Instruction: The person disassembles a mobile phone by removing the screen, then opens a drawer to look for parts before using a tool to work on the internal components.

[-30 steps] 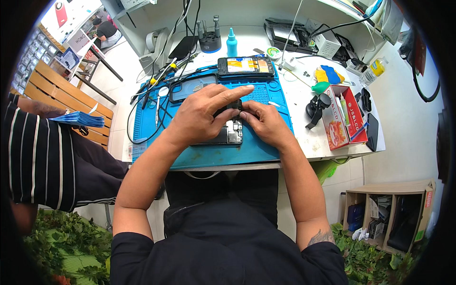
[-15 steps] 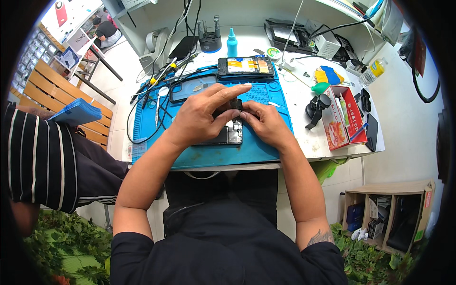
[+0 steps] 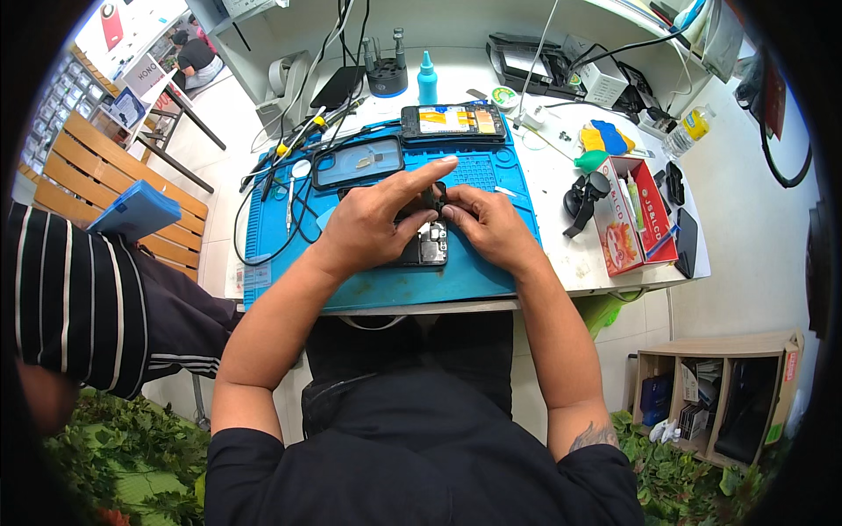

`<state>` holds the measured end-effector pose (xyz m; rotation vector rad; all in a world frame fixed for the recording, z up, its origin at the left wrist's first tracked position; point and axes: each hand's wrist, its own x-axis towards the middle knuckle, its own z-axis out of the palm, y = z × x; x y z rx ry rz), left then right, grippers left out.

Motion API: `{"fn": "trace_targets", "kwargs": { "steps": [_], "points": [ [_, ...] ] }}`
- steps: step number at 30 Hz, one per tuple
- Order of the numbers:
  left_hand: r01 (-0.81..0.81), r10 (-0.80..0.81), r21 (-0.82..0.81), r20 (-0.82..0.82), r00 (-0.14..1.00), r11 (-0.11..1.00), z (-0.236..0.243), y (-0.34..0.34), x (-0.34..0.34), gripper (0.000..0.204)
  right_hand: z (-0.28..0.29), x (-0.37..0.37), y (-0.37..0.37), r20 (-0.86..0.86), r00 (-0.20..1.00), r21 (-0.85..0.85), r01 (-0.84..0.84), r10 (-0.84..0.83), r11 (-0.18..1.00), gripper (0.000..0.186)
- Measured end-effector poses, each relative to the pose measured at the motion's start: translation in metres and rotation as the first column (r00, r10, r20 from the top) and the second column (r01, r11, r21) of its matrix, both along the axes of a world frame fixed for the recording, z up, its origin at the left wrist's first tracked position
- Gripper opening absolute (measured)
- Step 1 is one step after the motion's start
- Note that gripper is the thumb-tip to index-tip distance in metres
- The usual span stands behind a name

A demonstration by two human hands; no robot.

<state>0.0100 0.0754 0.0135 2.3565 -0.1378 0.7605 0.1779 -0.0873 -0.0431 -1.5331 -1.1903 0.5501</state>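
Note:
An opened phone (image 3: 431, 249) lies on the blue repair mat (image 3: 377, 289) in front of me, its metal inner frame showing at the right end. My left hand (image 3: 373, 219) arches over it, index finger stretched out to the right and thumb bent in. Facing it, my right hand (image 3: 484, 219) has thumb and forefinger pinched together. Between the fingertips of both hands is a small dark part (image 3: 436, 196), held just above the phone; its exact kind is hidden. Behind my left hand lies a clear phone case with a dark rim (image 3: 358, 164).
A second opened phone (image 3: 453, 123) lies at the mat's far edge, near a blue bottle (image 3: 427, 81) and a screwdriver holder (image 3: 386, 77). Cables run along the left. On the right stand a red box (image 3: 636, 215) and a black strapped device (image 3: 586, 200). A person (image 3: 96, 298) stands at left.
My left hand has shifted slightly left, showing more of the part between my fingers. The right hand has hardly moved. At left, the other person's arm and blue packet have moved slightly.

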Motion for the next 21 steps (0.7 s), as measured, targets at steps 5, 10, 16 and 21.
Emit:
{"fn": "trace_targets", "kwargs": {
  "steps": [5, 10, 16, 21],
  "points": [
    [-0.026, 0.035, -0.091, 0.094, 0.995, 0.995, -0.011, 0.002, -0.002, 0.081, 0.007, 0.001, -0.002, 0.027, 1.000, -0.091, 0.001, 0.001, 0.996, 0.021],
    [-0.059, 0.076, -0.237, 0.064, 0.995, 0.970, -0.008, 0.003, -0.007, 0.086, -0.001, 0.001, 0.000, 0.033, 0.999, -0.026, 0.027, -0.026, 0.999, 0.019],
    [-0.103, 0.221, -0.545, 0.155, 0.963, 0.832, 0.032, 0.019, -0.014, 0.083, -0.012, 0.001, 0.002, 0.012, 0.999, 0.005, 0.038, -0.038, 0.999, 0.020],
    [-0.332, 0.312, -0.511, -0.128, 0.941, 0.793, 0.022, 0.117, -0.009, 0.024, -0.009, 0.004, 0.000, 0.074, 0.996, -0.034, 0.053, -0.050, 0.998, 0.020]
  ]
}}
